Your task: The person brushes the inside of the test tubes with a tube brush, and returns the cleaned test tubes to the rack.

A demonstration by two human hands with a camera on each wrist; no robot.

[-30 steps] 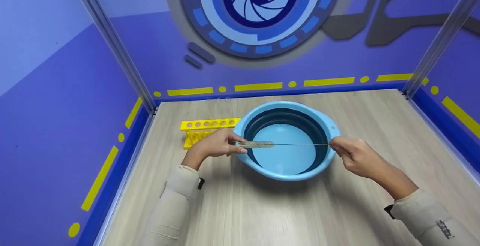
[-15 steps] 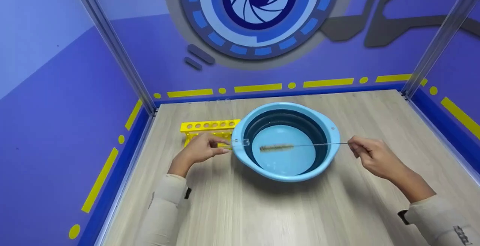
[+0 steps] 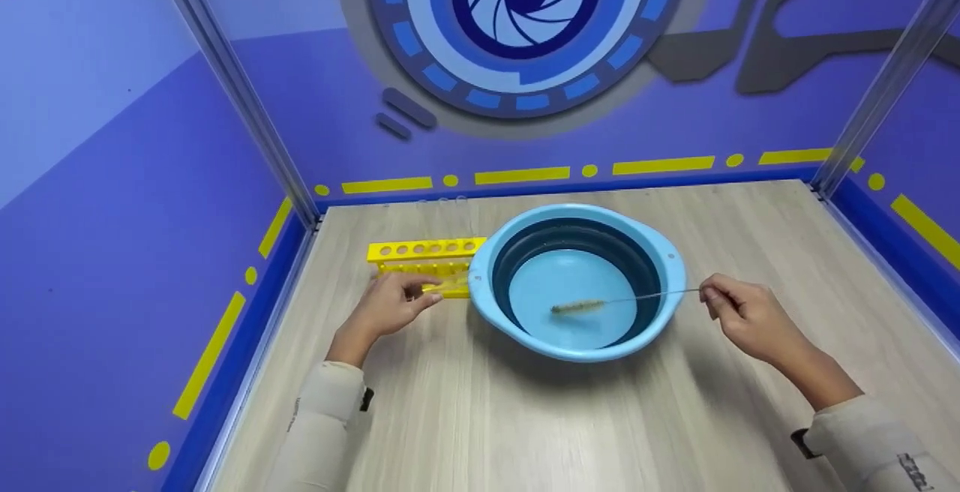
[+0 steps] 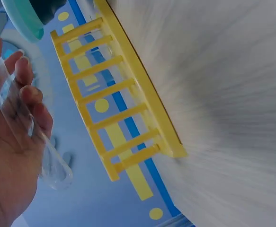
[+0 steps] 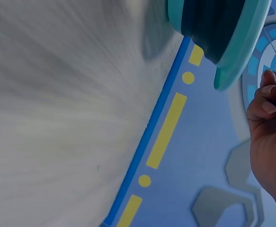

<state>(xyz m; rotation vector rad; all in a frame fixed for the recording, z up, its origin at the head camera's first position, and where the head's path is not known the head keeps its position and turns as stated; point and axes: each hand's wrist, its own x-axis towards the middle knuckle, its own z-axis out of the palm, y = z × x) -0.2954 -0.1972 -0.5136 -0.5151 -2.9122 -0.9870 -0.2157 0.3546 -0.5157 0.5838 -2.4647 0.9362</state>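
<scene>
In the head view my left hand (image 3: 390,306) holds a clear glass test tube (image 4: 56,168) at the left rim of the blue basin (image 3: 484,308). The left wrist view shows the tube lying across the palm, its rounded end past the heel side of the hand. Out to the right of the basin, my right hand (image 3: 750,321) pinches the thin wire handle of a test tube brush (image 3: 579,307). The brush's tan bristles hang over the inside of the basin, apart from the tube. In the right wrist view the fingers are curled round the wire.
A yellow test tube rack (image 3: 427,250) stands left of the basin, partly behind my left hand. Several faint clear tubes (image 3: 442,211) appear behind it. Blue panels (image 3: 405,154) wall the wooden table (image 3: 555,432) at the back and sides.
The brush has come out of the test tube. My left hand has moved left with the tube, and my right hand has moved right with the brush, whose bristles now tilt lower over the basin.
</scene>
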